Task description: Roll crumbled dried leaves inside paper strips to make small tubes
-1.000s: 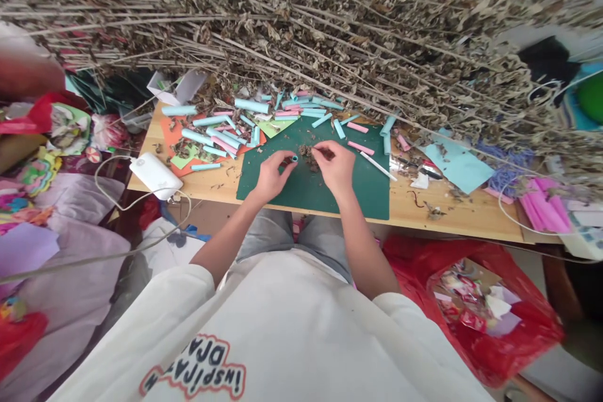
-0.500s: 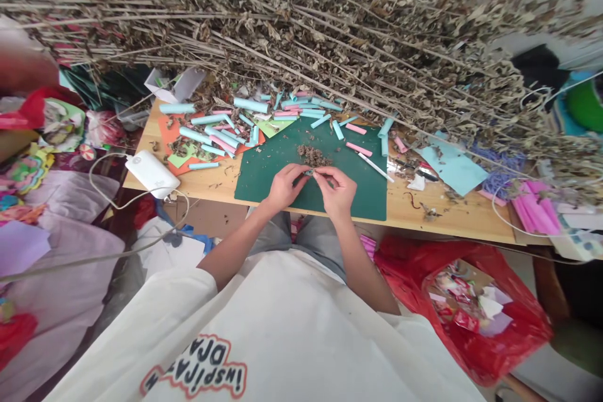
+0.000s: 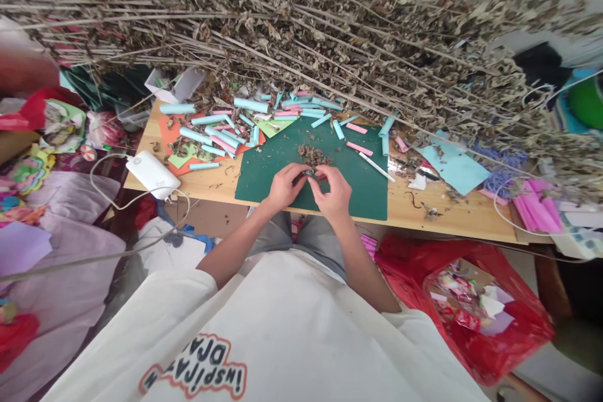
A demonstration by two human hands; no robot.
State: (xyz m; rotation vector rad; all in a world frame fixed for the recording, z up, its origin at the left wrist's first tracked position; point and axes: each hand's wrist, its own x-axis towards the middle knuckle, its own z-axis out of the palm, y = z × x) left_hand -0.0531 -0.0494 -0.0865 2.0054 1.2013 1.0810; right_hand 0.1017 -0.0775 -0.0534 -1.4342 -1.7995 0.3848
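Observation:
Both my hands meet at the near part of a green cutting mat (image 3: 358,195). My left hand (image 3: 284,186) is closed, thumb and fingertips pinching a small paper tube (image 3: 308,172), pale blue at its edge and mostly hidden by the fingers. My right hand (image 3: 333,191) has thumb and forefinger bent around the tube's right end, touching it. Whether leaf bits are between those fingers I cannot make out. Just beyond the fingertips lies a small heap of crumbled dried leaves (image 3: 313,154). To its right, a thin white stick (image 3: 377,167) rests across the mat's edge.
Blue and pink paper tubes (image 3: 249,104) lie scattered behind and to the left. Dried leafy stalks (image 3: 282,31) span the table's back. A white power bank (image 3: 152,174) with a cable sits left. A blue paper sheet (image 3: 455,166) lies right, above a red plastic bag (image 3: 405,264) of scraps.
My right hand has shifted slightly left and its thumb now sits lower, with the fingers rounder about the tube's end. My left hand stays nearly in place.

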